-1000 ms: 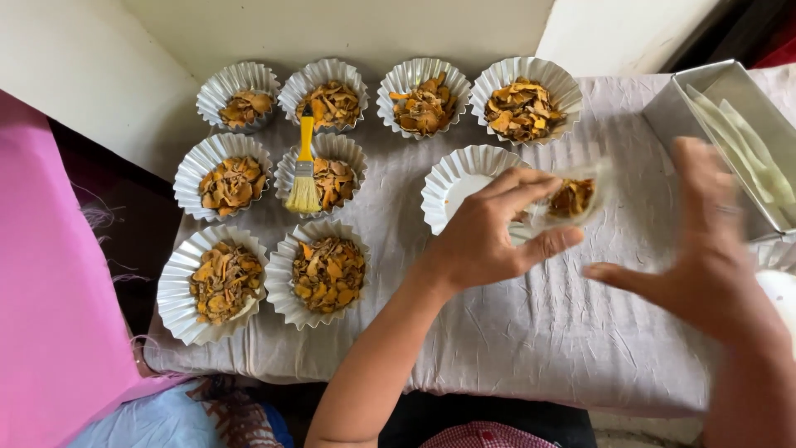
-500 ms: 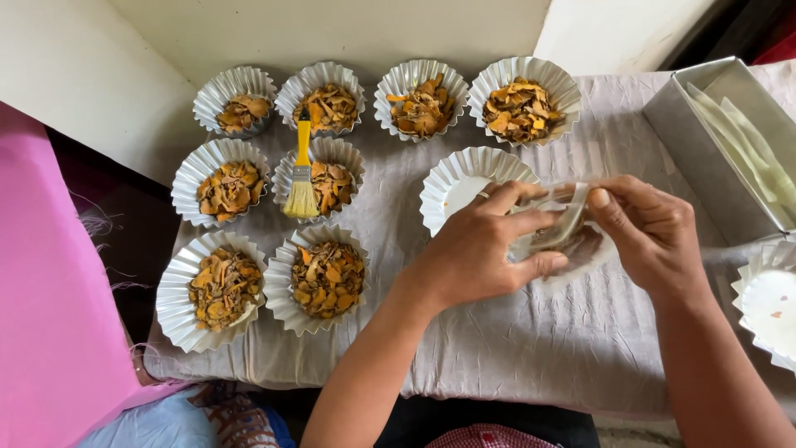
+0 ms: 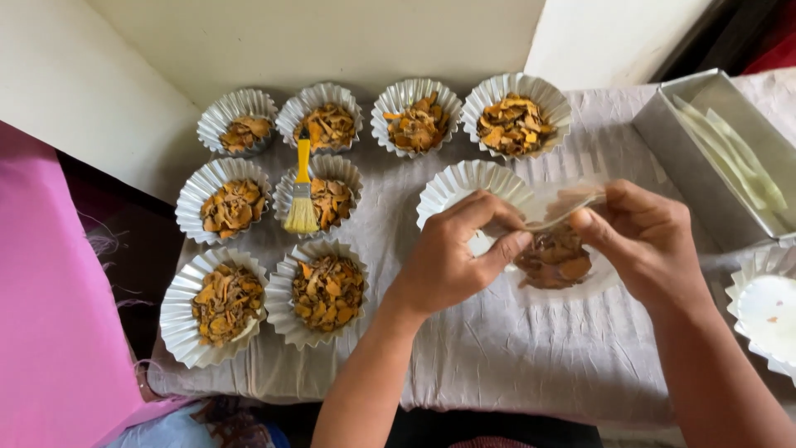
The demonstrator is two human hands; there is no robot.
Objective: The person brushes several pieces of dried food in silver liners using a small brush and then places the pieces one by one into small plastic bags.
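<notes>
The left hand (image 3: 452,261) and the right hand (image 3: 643,236) are both pinching a thin clear plastic bag (image 3: 555,249) of brown-orange dried chips, fingers closed on its upper rim. The bag is sitting near the middle of the counter (image 3: 514,365), which is covered with a wrinkled grey cloth. The left hand is hiding part of an empty white fluted paper cup (image 3: 468,187) just behind it. The bag's outline is hard to make out. Eight filled fluted cups (image 3: 228,303) are occupying the counter's left side, with a yellow-handled pastry brush (image 3: 302,195) lying across one. A grey metal tray (image 3: 717,153) is being cut off at the right edge.
</notes>
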